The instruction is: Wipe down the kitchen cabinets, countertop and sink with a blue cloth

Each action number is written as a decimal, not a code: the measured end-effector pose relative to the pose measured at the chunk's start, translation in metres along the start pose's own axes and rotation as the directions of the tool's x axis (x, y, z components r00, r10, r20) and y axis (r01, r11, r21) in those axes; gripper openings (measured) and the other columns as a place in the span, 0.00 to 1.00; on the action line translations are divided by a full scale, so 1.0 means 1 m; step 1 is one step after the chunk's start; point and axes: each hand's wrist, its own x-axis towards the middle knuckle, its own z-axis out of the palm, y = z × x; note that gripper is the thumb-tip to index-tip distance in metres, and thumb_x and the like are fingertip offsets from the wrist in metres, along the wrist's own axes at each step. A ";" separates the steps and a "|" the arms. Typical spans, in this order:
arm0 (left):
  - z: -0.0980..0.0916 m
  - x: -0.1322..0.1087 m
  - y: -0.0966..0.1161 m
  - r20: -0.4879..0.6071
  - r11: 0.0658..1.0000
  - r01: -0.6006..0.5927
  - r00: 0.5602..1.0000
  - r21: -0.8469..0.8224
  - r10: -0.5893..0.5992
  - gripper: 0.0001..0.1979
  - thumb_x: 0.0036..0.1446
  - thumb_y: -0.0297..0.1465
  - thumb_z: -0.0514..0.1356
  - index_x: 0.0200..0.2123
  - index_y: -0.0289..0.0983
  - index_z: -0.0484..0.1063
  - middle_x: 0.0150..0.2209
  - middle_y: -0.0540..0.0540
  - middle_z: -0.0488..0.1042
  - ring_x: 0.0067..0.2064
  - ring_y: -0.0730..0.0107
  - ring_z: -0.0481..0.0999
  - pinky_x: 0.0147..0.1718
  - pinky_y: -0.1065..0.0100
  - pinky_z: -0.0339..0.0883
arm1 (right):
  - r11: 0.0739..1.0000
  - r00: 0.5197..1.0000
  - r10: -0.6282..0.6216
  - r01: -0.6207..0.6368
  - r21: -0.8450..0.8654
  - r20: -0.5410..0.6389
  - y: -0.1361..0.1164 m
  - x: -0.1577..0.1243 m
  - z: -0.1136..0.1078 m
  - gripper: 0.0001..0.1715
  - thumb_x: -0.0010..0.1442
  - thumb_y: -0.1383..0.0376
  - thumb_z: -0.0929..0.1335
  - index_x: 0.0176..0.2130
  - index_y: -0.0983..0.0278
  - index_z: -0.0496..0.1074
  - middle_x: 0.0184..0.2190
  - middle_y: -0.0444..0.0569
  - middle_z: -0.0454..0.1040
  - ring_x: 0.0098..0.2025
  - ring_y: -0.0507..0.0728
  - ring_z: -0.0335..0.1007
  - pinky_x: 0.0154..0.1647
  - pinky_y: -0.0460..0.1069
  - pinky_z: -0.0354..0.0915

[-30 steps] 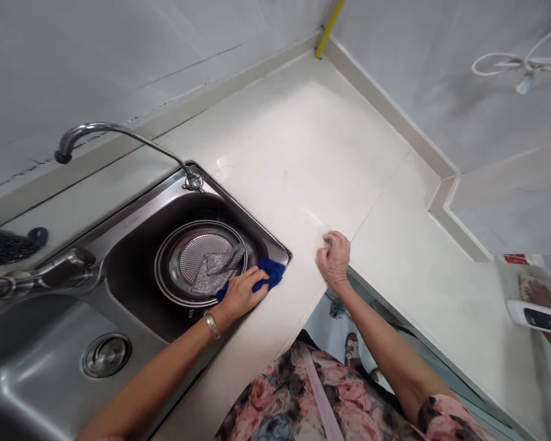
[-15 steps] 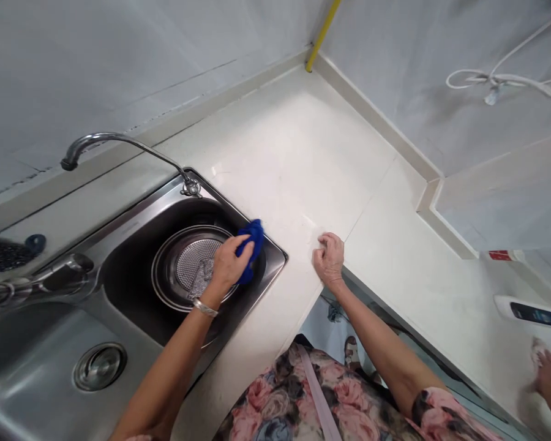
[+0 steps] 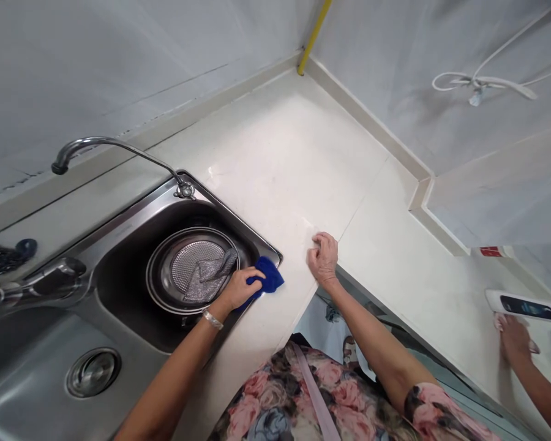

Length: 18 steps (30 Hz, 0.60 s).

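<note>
While your left hand [image 3: 237,288] closes its fingers on the crumpled blue cloth [image 3: 267,281] at the steel sink's near-right rim [image 3: 270,252], your right hand [image 3: 322,260] (fingers curled, holding nothing) rests just right of it on the cream countertop [image 3: 294,159].

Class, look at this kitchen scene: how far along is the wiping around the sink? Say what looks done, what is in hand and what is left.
Done: the countertop looks bare and clean. In hand: the left hand presses a blue cloth on the sink rim at its near corner; the right hand rests on the counter. Left: a pan and grey mesh cloth sit in the basin.
</note>
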 end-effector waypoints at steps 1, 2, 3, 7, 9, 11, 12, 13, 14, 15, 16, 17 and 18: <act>-0.004 -0.009 -0.001 0.023 1.000 0.027 0.999 -0.009 -0.026 0.15 0.49 0.34 0.55 0.33 0.37 0.80 0.34 0.47 0.79 0.36 0.66 0.75 0.44 0.64 0.67 | 1.000 1.000 0.003 -0.003 0.003 0.004 0.001 0.000 0.000 0.21 0.52 0.76 0.62 0.45 0.63 0.69 0.48 0.56 0.72 0.52 0.62 0.67 0.57 0.58 0.65; -0.009 -0.019 -0.003 0.047 0.998 0.055 0.997 -0.016 -0.054 0.14 0.48 0.35 0.55 0.31 0.38 0.80 0.32 0.48 0.79 0.35 0.66 0.74 0.42 0.65 0.67 | 1.000 1.000 0.005 -0.005 0.005 0.007 0.001 0.000 0.000 0.21 0.52 0.76 0.62 0.45 0.63 0.69 0.48 0.56 0.72 0.53 0.62 0.67 0.57 0.59 0.64; -0.013 -0.029 -0.004 0.072 0.996 0.082 0.994 -0.023 -0.080 0.14 0.48 0.36 0.55 0.30 0.38 0.80 0.30 0.48 0.78 0.33 0.67 0.73 0.39 0.65 0.66 | 1.000 1.000 0.005 -0.005 0.007 0.007 0.002 -0.001 0.000 0.21 0.52 0.76 0.62 0.45 0.63 0.69 0.48 0.56 0.72 0.53 0.62 0.67 0.57 0.59 0.64; -0.031 -0.064 -0.010 0.247 0.965 0.261 0.936 0.000 -0.253 0.12 0.46 0.37 0.55 0.24 0.40 0.78 0.23 0.51 0.73 0.26 0.69 0.66 0.29 0.67 0.59 | 1.000 1.000 -0.003 0.003 0.002 0.006 0.002 -0.001 0.000 0.21 0.52 0.76 0.62 0.45 0.63 0.69 0.47 0.56 0.72 0.52 0.62 0.67 0.57 0.59 0.64; -0.046 -0.075 -0.012 0.321 0.937 0.311 0.882 0.158 -0.347 0.10 0.44 0.36 0.56 0.21 0.41 0.76 0.20 0.51 0.71 0.25 0.68 0.65 0.29 0.66 0.58 | 1.000 1.000 -0.006 0.006 0.000 0.004 0.002 -0.001 0.000 0.20 0.52 0.76 0.62 0.45 0.63 0.69 0.48 0.56 0.72 0.52 0.62 0.68 0.56 0.59 0.65; -0.067 -0.081 -0.012 0.268 0.883 0.298 0.874 0.362 -0.405 0.08 0.40 0.36 0.58 0.20 0.43 0.77 0.22 0.49 0.74 0.27 0.63 0.69 0.33 0.63 0.62 | 1.000 1.000 -0.006 0.006 0.004 -0.006 0.003 -0.001 -0.001 0.20 0.53 0.75 0.61 0.44 0.63 0.69 0.47 0.55 0.72 0.52 0.62 0.68 0.55 0.58 0.65; -0.079 -0.083 -0.011 0.195 0.855 0.294 0.894 0.426 -0.404 0.09 0.40 0.36 0.58 0.21 0.43 0.78 0.25 0.47 0.77 0.31 0.60 0.72 0.36 0.61 0.64 | 1.000 1.000 -0.005 0.005 0.008 -0.013 0.003 -0.001 -0.001 0.20 0.53 0.75 0.61 0.44 0.63 0.69 0.47 0.56 0.72 0.51 0.62 0.68 0.55 0.58 0.66; -0.091 -0.086 -0.010 0.108 0.845 0.308 0.915 0.437 -0.389 0.10 0.40 0.38 0.59 0.24 0.44 0.80 0.28 0.46 0.79 0.34 0.56 0.75 0.39 0.59 0.67 | 1.000 1.000 -0.003 0.003 0.011 -0.017 0.004 -0.002 -0.001 0.19 0.52 0.75 0.62 0.44 0.63 0.69 0.47 0.56 0.73 0.51 0.62 0.68 0.55 0.58 0.66; -0.103 -0.088 -0.008 0.015 0.861 0.340 0.928 0.380 -0.373 0.12 0.41 0.40 0.60 0.27 0.43 0.81 0.31 0.45 0.81 0.38 0.54 0.77 0.42 0.57 0.68 | 1.000 1.000 0.000 0.000 0.013 -0.018 0.004 -0.002 -0.002 0.19 0.52 0.75 0.62 0.44 0.63 0.69 0.47 0.56 0.73 0.51 0.62 0.68 0.55 0.59 0.66; -0.112 -0.089 -0.007 -0.083 0.890 0.378 0.926 0.255 -0.369 0.15 0.43 0.43 0.59 0.30 0.42 0.81 0.34 0.45 0.81 0.39 0.53 0.78 0.44 0.57 0.70 | 1.000 1.000 0.003 -0.003 0.014 -0.014 0.005 -0.003 -0.002 0.19 0.52 0.75 0.62 0.44 0.63 0.69 0.47 0.56 0.73 0.51 0.62 0.68 0.55 0.59 0.66; -0.119 -0.091 -0.004 -0.186 0.910 0.405 0.904 0.084 -0.385 0.19 0.46 0.46 0.58 0.34 0.41 0.81 0.35 0.44 0.81 0.40 0.53 0.78 0.43 0.57 0.72 | 1.000 1.000 0.007 -0.007 0.016 -0.011 0.006 -0.003 -0.002 0.19 0.52 0.74 0.62 0.44 0.63 0.69 0.47 0.56 0.73 0.51 0.63 0.68 0.55 0.59 0.66; -0.123 -0.091 -0.002 -0.290 0.910 0.404 0.863 -0.095 -0.413 0.23 0.48 0.48 0.57 0.38 0.39 0.81 0.35 0.44 0.81 0.38 0.54 0.78 0.41 0.56 0.74 | 1.000 1.000 0.010 -0.010 0.017 -0.007 0.006 -0.003 -0.002 0.19 0.52 0.74 0.62 0.43 0.63 0.69 0.47 0.56 0.73 0.51 0.63 0.68 0.55 0.59 0.66; -0.122 -0.090 0.000 -0.379 0.893 0.380 0.810 -0.241 -0.447 0.27 0.51 0.51 0.54 0.41 0.37 0.80 0.34 0.43 0.80 0.36 0.55 0.78 0.39 0.56 0.75 | 1.000 1.000 0.013 -0.013 0.020 -0.004 0.007 -0.004 -0.002 0.18 0.52 0.74 0.62 0.43 0.63 0.69 0.47 0.57 0.73 0.51 0.63 0.68 0.54 0.59 0.66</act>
